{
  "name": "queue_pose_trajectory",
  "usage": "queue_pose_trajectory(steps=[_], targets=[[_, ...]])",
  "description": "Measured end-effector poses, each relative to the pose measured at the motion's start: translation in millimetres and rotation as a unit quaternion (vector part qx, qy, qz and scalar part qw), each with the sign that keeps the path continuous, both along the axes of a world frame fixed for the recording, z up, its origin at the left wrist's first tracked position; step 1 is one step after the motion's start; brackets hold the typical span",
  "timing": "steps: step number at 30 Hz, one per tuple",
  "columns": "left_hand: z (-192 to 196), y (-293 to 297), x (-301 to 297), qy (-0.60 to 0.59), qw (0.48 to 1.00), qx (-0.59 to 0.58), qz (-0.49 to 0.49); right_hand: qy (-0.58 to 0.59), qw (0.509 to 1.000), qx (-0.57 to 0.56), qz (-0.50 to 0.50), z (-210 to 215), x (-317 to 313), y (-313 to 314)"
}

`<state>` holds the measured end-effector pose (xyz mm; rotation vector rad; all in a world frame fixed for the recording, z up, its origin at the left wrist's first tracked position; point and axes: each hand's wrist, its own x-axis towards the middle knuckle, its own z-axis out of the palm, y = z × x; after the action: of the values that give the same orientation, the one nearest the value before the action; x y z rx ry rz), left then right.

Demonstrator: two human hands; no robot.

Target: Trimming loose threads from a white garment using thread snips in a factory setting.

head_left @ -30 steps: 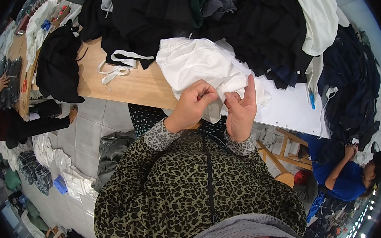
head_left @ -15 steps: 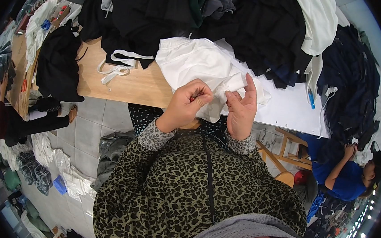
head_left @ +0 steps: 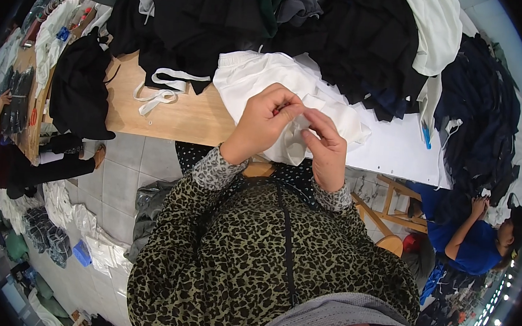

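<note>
A white garment [head_left: 249, 79] with a gathered elastic waistband lies rumpled on the table in front of me, its near part hanging over the edge. My left hand [head_left: 263, 123] is closed above it, fingers curled around a small thing; only a bit of red shows between the fingers, so its kind is hidden. My right hand [head_left: 326, 150] is beside it, thumb and fingers bent together on a fold of the white cloth. The fingertips of both hands meet above the garment.
Dark garments [head_left: 350, 41] are heaped along the table's far side. A white drawstring [head_left: 159, 98] lies on the wooden tabletop [head_left: 131, 113]. To the right are a blue pen-like tool [head_left: 427, 137], a navy clothes pile [head_left: 479, 113] and a person in blue [head_left: 475, 241]. Another person works at far left.
My left hand has moved up and right, its fingertips now against my right hand's. The right hand's raised index finger has bent down toward them. The person at far left has shifted an arm.
</note>
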<state>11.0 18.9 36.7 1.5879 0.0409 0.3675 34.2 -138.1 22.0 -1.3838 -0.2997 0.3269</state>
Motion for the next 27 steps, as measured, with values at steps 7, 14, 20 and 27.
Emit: queue_pose_trajectory(steps=[7,14,20,27], targets=[[8,-4,-2,-0.001,0.995,0.074,-0.069,0.011,0.999,-0.024,0.035,-12,2,1],[5,8,-31,0.065,0.970,0.230,-0.035,0.168,0.982,0.087,-0.021,-6,5,0],[0,-3,-37,0.093,0.950,0.296,-0.042,0.169,0.982,0.083,-0.030,-4,4,1],[-1,-8,-32,0.076,0.944,0.319,-0.039,0.150,0.985,0.074,-0.030,-4,3,2]])
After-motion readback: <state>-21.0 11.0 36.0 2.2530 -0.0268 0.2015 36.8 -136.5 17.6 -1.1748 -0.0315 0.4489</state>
